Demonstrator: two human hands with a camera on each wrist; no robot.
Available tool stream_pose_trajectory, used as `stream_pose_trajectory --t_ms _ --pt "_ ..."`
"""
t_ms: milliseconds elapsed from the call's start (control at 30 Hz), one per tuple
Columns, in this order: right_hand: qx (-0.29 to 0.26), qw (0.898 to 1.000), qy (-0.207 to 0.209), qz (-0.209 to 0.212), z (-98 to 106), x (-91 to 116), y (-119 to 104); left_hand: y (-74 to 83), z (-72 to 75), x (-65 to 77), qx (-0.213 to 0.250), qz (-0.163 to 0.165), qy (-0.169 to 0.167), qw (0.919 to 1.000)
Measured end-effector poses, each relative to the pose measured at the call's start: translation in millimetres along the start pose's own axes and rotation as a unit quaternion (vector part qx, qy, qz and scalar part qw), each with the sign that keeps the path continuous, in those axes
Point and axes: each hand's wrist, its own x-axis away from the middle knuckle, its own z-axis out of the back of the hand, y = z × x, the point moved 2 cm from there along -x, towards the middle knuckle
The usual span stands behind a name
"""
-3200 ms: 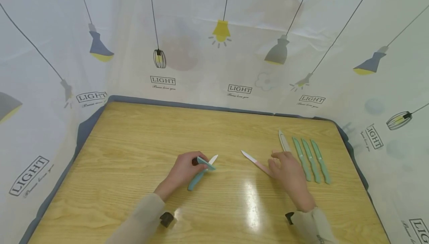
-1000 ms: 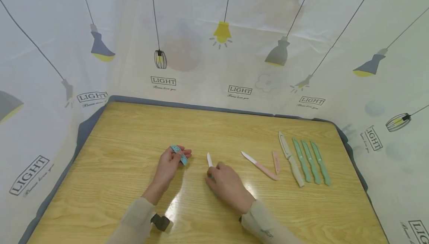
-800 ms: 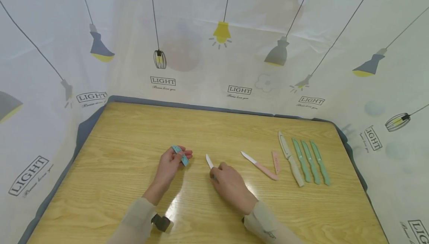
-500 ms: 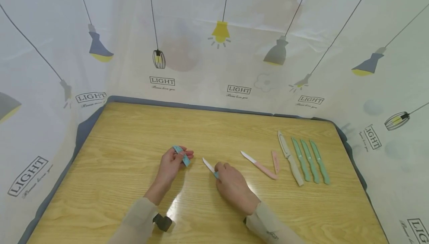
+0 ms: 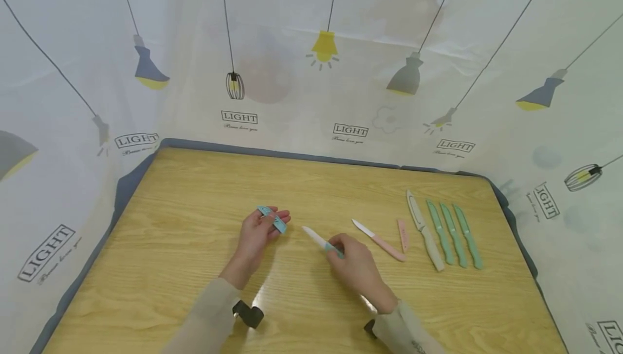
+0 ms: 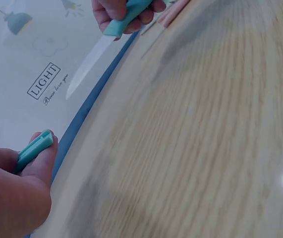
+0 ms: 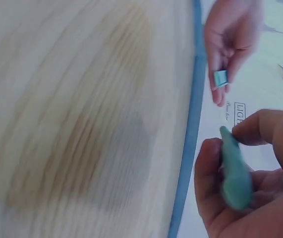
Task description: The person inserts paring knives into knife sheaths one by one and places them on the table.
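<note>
My left hand [image 5: 255,239] pinches a light-blue blade sheath [image 5: 272,219] between thumb and fingers, palm turned up. In the left wrist view the sheath [image 6: 34,151] shows a slot along its edge. To its right, my right hand [image 5: 357,265] grips the blue handle of a paring knife [image 5: 315,236]. Its white blade is bare and points toward the left hand, a short gap from the sheath. In the right wrist view the knife's handle [image 7: 234,173] lies between thumb and fingers, and its blade is hidden.
A pink-handled knife [image 5: 388,247] with bare blade lies right of the right hand, beside a pink sheath [image 5: 402,234]. Further right lie a cream knife [image 5: 430,246] and several green knives [image 5: 456,239] in a row. A printed curtain [image 5: 292,73] surrounds the wooden table [image 5: 204,192].
Earlier the left hand took the sheath off leftward while the right hand left the pink sheath and took the blue knife. Lately the knife has lifted and its blade turned left; both hands shifted right.
</note>
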Motion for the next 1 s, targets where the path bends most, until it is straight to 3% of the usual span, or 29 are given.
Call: stream_pose_trajectory --t_ms 233,667,1000 --pt "-0.090 0.995 -0.034 0.028 6 5 0 -3.6 -8.3 -4.0 0.051 0.024 -0.015 0.9983" --pt "-0.127 0.988 -0.088 0.018 4 7 -3 -3.1 -20.9 -5.3 0.074 0.058 -0.058 0.9939" --pt "-0.135 0.986 -0.092 0.013 3 6 -2 -3.0 -25.7 -4.3 0.073 0.064 -0.070 0.9929"
